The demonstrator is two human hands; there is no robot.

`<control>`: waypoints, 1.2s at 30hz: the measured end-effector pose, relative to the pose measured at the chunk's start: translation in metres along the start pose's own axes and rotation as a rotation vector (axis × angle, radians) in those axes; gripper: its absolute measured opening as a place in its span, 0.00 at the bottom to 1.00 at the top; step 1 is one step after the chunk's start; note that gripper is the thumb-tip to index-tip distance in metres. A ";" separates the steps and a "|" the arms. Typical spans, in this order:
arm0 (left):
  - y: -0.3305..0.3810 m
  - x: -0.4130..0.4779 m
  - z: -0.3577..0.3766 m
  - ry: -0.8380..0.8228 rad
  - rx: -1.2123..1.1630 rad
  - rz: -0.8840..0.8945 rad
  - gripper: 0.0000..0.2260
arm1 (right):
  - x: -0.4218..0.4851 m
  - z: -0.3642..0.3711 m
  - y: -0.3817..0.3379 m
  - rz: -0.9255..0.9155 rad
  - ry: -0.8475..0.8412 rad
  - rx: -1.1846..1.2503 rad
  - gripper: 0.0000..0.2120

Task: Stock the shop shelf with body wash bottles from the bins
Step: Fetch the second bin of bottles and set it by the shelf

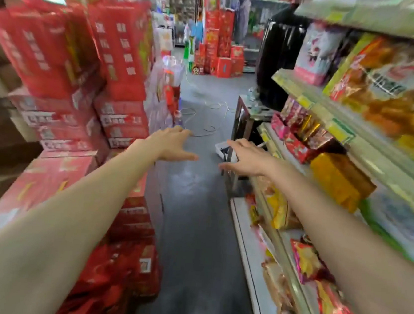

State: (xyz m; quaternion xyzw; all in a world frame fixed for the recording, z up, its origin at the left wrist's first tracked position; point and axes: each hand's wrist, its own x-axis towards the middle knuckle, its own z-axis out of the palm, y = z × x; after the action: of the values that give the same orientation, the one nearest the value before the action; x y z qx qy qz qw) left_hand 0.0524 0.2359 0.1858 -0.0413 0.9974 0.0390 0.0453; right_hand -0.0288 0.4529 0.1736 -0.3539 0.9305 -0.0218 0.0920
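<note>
Both my arms stretch forward along a narrow shop aisle. My left hand (174, 143) is held out flat over the grey floor with straight fingers and holds nothing. My right hand (244, 157) is likewise flat and empty, close to the end of the shelf unit (310, 98) on the right. No body wash bottles or bins are recognisable in this blurred view. A small white tray-like thing (220, 148) lies on the floor just beyond my right hand.
Tall stacks of red cartons (84, 74) line the left side. Snack packets (387, 78) fill the shelves on the right. A loose cable (204, 107) trails over the grey floor (196, 229). More red boxes (220, 52) stand at the far end.
</note>
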 end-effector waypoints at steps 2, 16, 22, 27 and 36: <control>-0.010 0.028 -0.015 0.010 -0.007 -0.007 0.37 | 0.033 -0.018 0.013 -0.025 -0.006 -0.029 0.44; -0.167 0.261 -0.034 0.059 0.028 -0.138 0.34 | 0.341 -0.064 0.031 -0.174 -0.001 -0.239 0.42; -0.237 0.366 -0.061 0.021 0.030 -0.061 0.35 | 0.462 -0.092 0.035 -0.117 -0.042 -0.231 0.41; -0.271 0.448 -0.074 0.034 -0.012 -0.043 0.32 | 0.539 -0.125 0.048 -0.092 0.011 -0.167 0.39; -0.303 0.604 -0.048 -0.066 -0.044 -0.040 0.32 | 0.681 -0.121 0.102 -0.071 -0.028 -0.206 0.37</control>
State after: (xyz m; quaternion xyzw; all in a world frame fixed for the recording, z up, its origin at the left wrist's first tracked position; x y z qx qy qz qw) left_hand -0.5248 -0.1169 0.1548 -0.0609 0.9932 0.0611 0.0782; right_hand -0.6170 0.0749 0.1757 -0.3944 0.9133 0.0757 0.0676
